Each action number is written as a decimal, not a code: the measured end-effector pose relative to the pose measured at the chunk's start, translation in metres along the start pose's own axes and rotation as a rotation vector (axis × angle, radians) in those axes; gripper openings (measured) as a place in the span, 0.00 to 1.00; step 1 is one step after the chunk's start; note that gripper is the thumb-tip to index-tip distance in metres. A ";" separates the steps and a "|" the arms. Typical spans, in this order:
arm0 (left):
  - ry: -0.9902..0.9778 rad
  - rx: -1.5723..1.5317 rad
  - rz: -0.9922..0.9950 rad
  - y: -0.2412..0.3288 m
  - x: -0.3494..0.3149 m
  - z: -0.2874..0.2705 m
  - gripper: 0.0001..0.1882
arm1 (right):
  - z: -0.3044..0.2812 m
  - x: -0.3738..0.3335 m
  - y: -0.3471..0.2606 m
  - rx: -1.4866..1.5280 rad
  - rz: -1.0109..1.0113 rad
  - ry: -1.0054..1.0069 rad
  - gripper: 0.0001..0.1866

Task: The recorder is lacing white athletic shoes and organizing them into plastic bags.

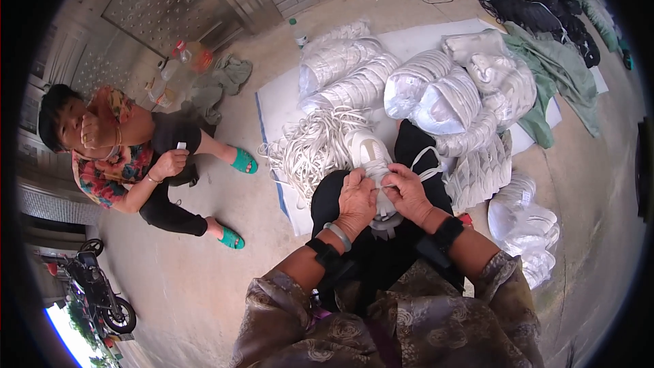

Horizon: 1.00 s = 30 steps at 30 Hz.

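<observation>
A white sneaker [364,147] rests on my lap, its toe pointing away from me. My left hand [358,197] is closed at the left side of the shoe, fingers bent over the lacing; its fingertips are partly hidden. From the right, my right hand [405,189] pinches at the same lacing, thumb and forefinger together. A white shoelace [428,162] loops out above my right hand. The part of the lace between the two hands is too small to make out clearly. Just left of the sneaker lies a heap of loose white shoelaces [310,143].
Clear-wrapped bundles of white shoe parts [436,88] lie on a white sheet [272,105], with more bundles [524,225] to the right. Green cloth [555,78] lies beyond. At left sits a person [122,150] in green slippers. A motorcycle [102,289] stands lower left.
</observation>
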<state>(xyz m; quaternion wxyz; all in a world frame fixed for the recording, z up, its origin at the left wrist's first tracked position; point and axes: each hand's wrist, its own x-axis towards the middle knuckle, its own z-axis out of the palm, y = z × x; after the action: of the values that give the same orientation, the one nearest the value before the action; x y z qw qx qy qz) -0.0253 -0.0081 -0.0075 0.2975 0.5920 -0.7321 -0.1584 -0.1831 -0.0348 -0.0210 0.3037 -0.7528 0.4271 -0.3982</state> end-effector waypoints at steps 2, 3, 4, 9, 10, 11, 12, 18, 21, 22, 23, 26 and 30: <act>0.020 0.012 0.012 -0.003 0.004 0.004 0.07 | -0.015 -0.001 0.007 0.009 0.049 0.023 0.13; 0.038 -0.036 0.050 -0.006 0.006 0.006 0.07 | -0.021 -0.001 0.013 0.055 0.035 0.134 0.14; 0.023 -0.097 0.049 -0.008 0.007 0.008 0.07 | -0.029 -0.001 0.022 0.050 0.061 0.226 0.11; 0.024 -0.123 0.071 -0.016 0.005 0.013 0.06 | -0.089 -0.011 0.100 -0.128 0.565 0.241 0.08; 0.021 -0.112 0.071 -0.017 0.004 0.013 0.06 | -0.104 -0.015 0.117 -0.242 0.619 0.183 0.09; 0.015 -0.109 0.075 -0.018 0.005 0.013 0.06 | -0.118 -0.023 0.131 -0.367 0.734 0.117 0.11; 0.014 -0.132 0.058 -0.019 0.004 0.013 0.06 | -0.130 -0.035 0.141 -0.368 0.708 0.129 0.11; -0.051 -0.118 0.059 -0.020 0.006 0.012 0.05 | -0.177 -0.092 0.167 -0.486 0.939 0.041 0.16; -0.047 -0.093 0.062 -0.018 0.006 0.013 0.06 | -0.179 -0.095 0.170 -0.464 0.932 -0.001 0.16; -0.025 -0.090 0.069 -0.018 0.006 0.013 0.06 | -0.178 -0.093 0.170 -0.462 0.924 -0.017 0.16; -0.018 -0.092 0.057 -0.017 0.005 0.014 0.06 | -0.174 -0.088 0.171 -0.465 0.900 -0.007 0.16; -0.016 -0.085 0.046 -0.017 0.004 0.015 0.06 | -0.165 -0.056 0.172 -0.357 0.778 -0.018 0.10; 0.002 -0.107 0.066 -0.016 0.003 0.016 0.07 | -0.164 0.038 0.162 -0.313 0.518 -0.043 0.08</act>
<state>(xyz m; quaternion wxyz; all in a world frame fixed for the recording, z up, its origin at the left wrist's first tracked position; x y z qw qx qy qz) -0.0233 -0.0172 -0.0289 0.3343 0.5508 -0.7416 -0.1867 -0.3763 -0.1606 -0.0555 0.2846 -0.6649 0.6543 -0.2207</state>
